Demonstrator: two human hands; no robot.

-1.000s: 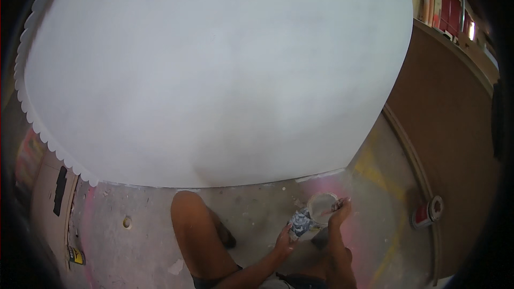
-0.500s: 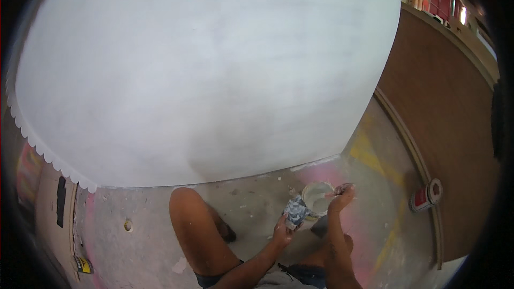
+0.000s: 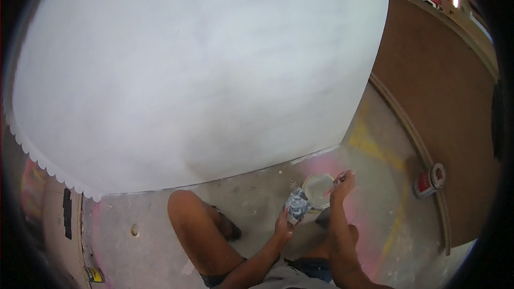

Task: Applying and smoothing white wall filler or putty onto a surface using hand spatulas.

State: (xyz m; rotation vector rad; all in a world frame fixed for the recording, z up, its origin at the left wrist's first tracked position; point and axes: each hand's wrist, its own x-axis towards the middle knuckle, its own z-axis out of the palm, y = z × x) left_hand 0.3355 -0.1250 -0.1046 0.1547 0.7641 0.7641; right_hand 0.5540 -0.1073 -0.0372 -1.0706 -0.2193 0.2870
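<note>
A round bucket with pale, whitish contents stands on the floor in front of my legs. Just left of its rim, my left hand is closed on a blue-and-white mottled thing, perhaps a paint-smeared cloth or tub; its kind is unclear. On the bucket's right side, my right hand grips a thin tool with a reddish part, pointing in over the bucket. The tool's working end is too small to make out. Beyond my hands rises a large white panel with faint grey streaks and a scalloped left edge.
A red-and-white can stands at the right beside a brown board with a wooden edge strip. The concrete floor bears pink and yellow paint marks. At the left lie a tape roll and a yellow-and-black package.
The view has shifted slightly, moving the panel and can within the picture. My right hand sits a little higher beside the bucket; my left hand keeps its hold on the mottled thing.
</note>
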